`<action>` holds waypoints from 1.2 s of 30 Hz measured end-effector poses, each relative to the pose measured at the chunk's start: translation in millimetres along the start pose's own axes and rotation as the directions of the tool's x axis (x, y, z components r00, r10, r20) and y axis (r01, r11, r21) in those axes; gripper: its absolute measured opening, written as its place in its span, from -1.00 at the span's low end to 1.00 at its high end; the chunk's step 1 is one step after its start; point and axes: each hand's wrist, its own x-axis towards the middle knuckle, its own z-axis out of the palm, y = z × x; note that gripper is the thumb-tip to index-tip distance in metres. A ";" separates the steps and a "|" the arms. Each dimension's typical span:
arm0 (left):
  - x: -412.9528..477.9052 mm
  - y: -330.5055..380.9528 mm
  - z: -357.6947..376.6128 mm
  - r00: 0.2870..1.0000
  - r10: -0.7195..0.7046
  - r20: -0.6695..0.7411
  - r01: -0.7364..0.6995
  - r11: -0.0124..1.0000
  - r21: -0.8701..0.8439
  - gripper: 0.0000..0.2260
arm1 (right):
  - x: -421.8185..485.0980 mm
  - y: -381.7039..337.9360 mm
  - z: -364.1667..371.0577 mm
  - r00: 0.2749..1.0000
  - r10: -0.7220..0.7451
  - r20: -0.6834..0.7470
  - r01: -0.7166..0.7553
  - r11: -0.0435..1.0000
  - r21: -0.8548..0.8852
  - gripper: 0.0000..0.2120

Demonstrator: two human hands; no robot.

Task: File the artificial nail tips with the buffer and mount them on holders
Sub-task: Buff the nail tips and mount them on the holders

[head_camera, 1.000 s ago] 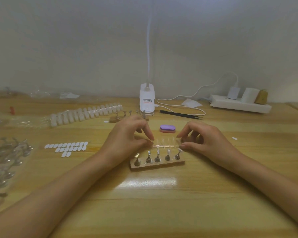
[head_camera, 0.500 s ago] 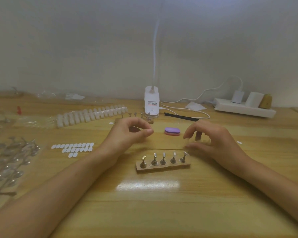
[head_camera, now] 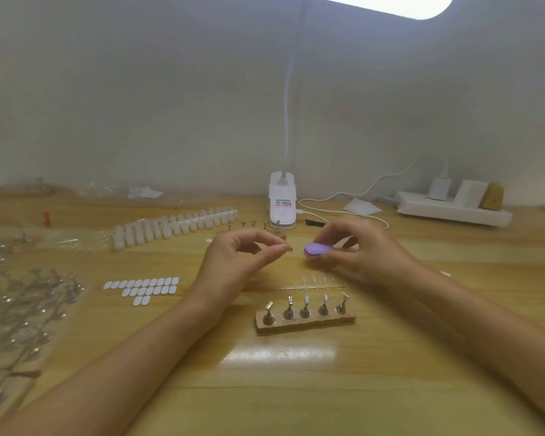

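Observation:
My right hand [head_camera: 359, 250] grips the purple buffer [head_camera: 317, 248] and holds it just above the table. My left hand [head_camera: 243, 262] pinches a small clear nail tip [head_camera: 289, 248] between thumb and forefinger, close to the buffer's left end. A clear strip of nail tips [head_camera: 312, 286] lies flat on the table in front of my hands. Nearer to me stands a wooden block [head_camera: 306, 322] with several metal holders [head_camera: 305, 308] upright in it.
A long rack of white nail tips [head_camera: 177, 226] lies at the back left. White adhesive tabs [head_camera: 142, 287] sit left of my left arm. Bagged metal holders [head_camera: 22, 309] fill the left edge. A lamp base [head_camera: 282, 201], cable and power strip [head_camera: 453, 209] stand by the wall.
My right hand reached back and picked up the purple buffer. My left hand pulled one tip off the clear strip, which now lies on the table. The camera tilted up.

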 end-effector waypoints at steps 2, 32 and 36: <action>2.4 -1.0 2.0 0.998 0.042 -0.044 -0.041 0.998 0.041 -0.85 | -2.7 -2.1 -1.9 0.997 -0.082 0.000 0.081 0.993 0.088 -0.85; 6.5 -6.6 7.2 0.990 0.143 0.017 -0.144 0.988 0.051 -0.95 | -15.6 -17.0 27.8 0.994 0.080 0.078 -0.111 0.612 0.783 -0.79; 6.2 -6.5 7.8 0.989 0.148 0.013 -0.148 0.988 0.048 -0.94 | -16.4 -15.9 26.2 0.987 0.160 -0.030 -0.066 0.560 0.826 -0.76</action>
